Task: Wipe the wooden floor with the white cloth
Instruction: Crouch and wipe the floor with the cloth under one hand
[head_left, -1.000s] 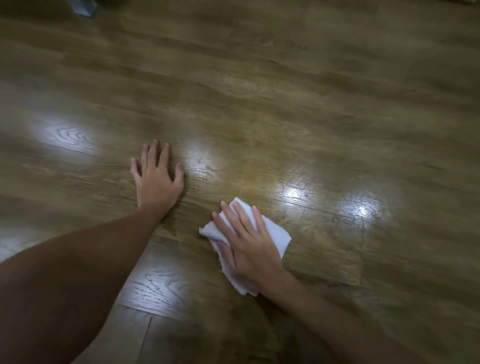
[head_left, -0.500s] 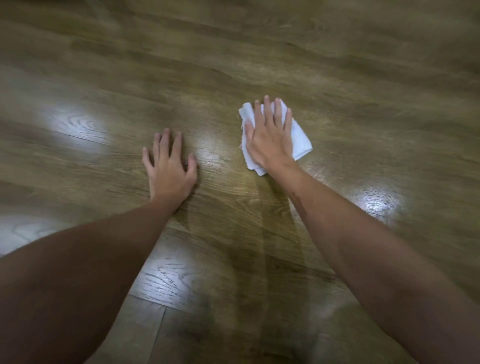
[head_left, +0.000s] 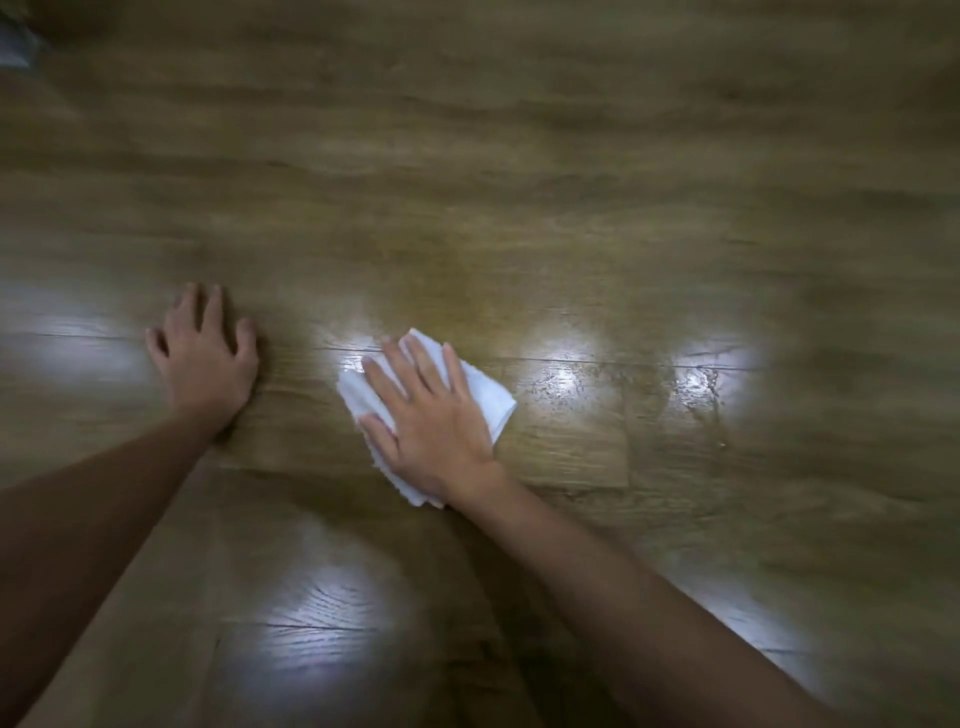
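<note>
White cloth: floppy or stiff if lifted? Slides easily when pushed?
Likely floppy: the white cloth lies crumpled under the flat right hand. Probably light. It should slide easily on the glossy wooden floor, though wet-looking patches may drag.

A blurred grey object (head_left: 13, 44) — top-left corner, unidentifiable.

Half a second ago the right hand (head_left: 434, 415) pressed the white cloth (head_left: 491, 397) flat at about 12 o'clock from the left hand's thumb, well up the wooden floor (head_left: 519, 208); now hand and cloth have been drawn back toward the person, to about 3 o'clock of the left hand (head_left: 205, 358). The right fingers, which pointed straight ahead, now slant toward 11 o'clock. A streaky wet sheen now shows on the boards at 3 o'clock of the cloth.
</note>
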